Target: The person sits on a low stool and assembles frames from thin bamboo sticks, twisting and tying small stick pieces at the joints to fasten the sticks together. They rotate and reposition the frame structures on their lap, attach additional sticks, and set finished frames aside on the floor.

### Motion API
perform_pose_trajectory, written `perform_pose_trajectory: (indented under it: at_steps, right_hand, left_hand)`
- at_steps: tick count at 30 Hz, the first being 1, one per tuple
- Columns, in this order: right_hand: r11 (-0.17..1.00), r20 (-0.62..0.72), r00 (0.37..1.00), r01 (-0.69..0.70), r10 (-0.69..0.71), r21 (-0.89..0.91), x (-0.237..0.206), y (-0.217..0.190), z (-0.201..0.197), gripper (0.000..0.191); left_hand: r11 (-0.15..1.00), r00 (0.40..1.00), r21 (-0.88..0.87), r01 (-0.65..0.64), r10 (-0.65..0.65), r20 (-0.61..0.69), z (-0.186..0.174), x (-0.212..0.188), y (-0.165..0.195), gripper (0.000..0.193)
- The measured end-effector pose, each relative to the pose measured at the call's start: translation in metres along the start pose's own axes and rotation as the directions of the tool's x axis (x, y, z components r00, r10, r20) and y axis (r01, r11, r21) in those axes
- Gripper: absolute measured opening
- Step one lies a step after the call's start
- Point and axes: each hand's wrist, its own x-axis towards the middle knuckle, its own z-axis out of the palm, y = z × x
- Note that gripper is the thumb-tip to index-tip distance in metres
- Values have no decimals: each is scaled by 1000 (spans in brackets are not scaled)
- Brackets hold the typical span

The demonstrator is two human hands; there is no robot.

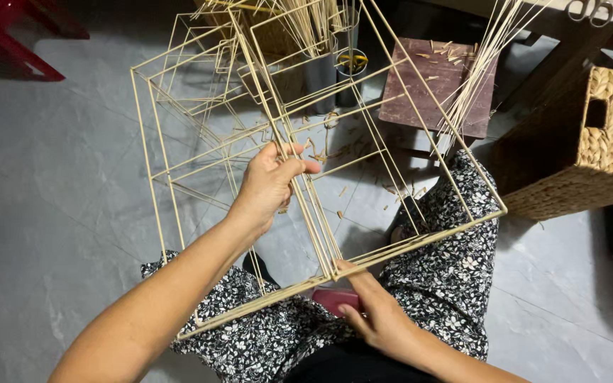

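Over your lap, bamboo-stick frame [321, 177] rests on flowered trousers [448, 276], cube outline already joined, nested inner squares in place. Your left hand [267, 188] clamped around upright sticks mid-frame. Your right hand [377, 315] pinches lower corner joint, fingers closed on it. Judging by that, skeleton mostly built; this corner seems in work. Spare sticks [487, 50] lean over wooden stool [438, 85], offcuts on grey floor [58, 198], woven basket [590, 142] beside you.

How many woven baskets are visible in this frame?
1. A woven basket sits on the floor at the right edge, beside the person's knee; it is partly cropped, so others may lie out of view.
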Motion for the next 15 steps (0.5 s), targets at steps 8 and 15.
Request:
perform_pose_trajectory:
  at_steps: [8, 15]
  right_hand:
    - [919, 545, 760, 172, -353, 355, -22, -77, -122, 36]
    - [930, -217, 908, 323, -357, -176, 92, -113, -174, 37]
  left_hand:
    - [939, 956, 186, -289, 292, 13, 7, -27, -15, 26]
    - [886, 936, 310, -345, 348, 46, 36, -80, -36, 29]
